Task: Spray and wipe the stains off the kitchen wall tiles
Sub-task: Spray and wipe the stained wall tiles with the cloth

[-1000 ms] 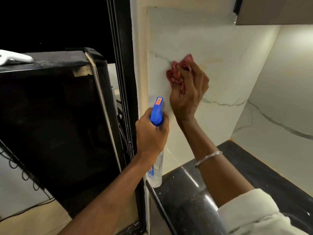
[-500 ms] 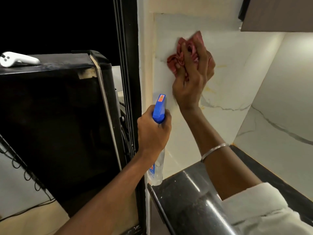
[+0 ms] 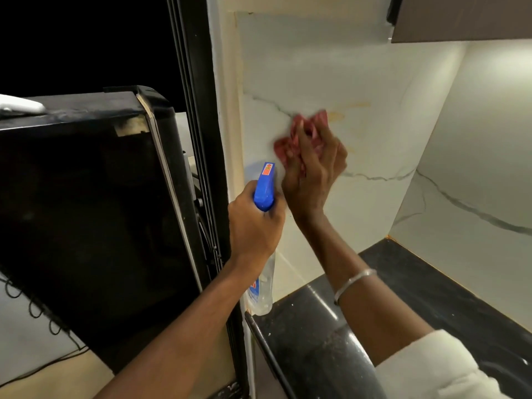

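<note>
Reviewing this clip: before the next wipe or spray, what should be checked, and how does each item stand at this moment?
1. Cloth on tile: the right hand holds the red cloth against the wall tile: ok.
2. Bottle ready: the left hand grips the spray bottle, nozzle facing the tile: ok.
3. Stains gone: yellowish stains show just right of the cloth: not ok.
4. Finger on trigger: hidden behind the hand: cannot tell.
5. Liquid left in the bottle: cannot tell.
</note>
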